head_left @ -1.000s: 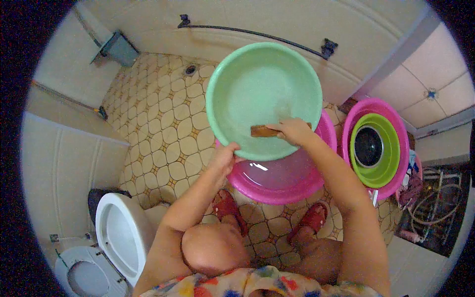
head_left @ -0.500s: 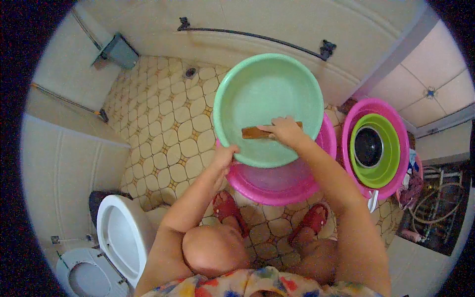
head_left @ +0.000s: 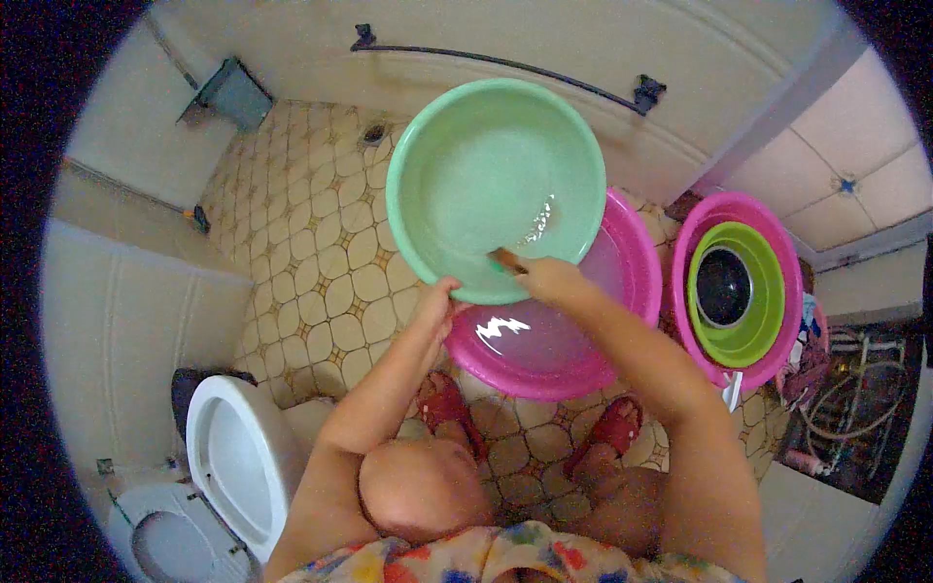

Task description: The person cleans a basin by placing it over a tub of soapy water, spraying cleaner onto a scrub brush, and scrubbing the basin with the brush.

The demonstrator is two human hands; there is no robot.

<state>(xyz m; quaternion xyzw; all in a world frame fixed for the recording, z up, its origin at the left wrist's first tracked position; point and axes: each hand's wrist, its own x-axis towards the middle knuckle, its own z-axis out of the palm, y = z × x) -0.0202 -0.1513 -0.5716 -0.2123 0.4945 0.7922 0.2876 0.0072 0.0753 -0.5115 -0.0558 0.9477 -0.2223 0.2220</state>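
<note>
My left hand [head_left: 442, 301] is closed on the near rim of a large mint-green basin [head_left: 491, 102], which is held up over a pink basin [head_left: 641, 340]. My right hand [head_left: 552, 282] is closed around a brown wooden scrubbing brush [head_left: 505, 258] inside the green basin, near its front wall. The brush is turned nearly end-on, and a bit of green shows at its lower side, perhaps bristles. Water glints on the green basin's inner wall. Below it, the pink basin holds cloudy water.
On the right, another pink basin [head_left: 795, 282] holds a lime-green basin [head_left: 773, 325] and a dark round bowl [head_left: 724, 287]. A white toilet [head_left: 238, 466] stands at lower left. A dark towel bar [head_left: 505, 66] crosses the far wall. My feet wear red slippers [head_left: 452, 408].
The green basin has shifted left and away from me, uncovering more of the pink basin's water. The brush has turned from broadside to nearly end-on, still in my right hand.
</note>
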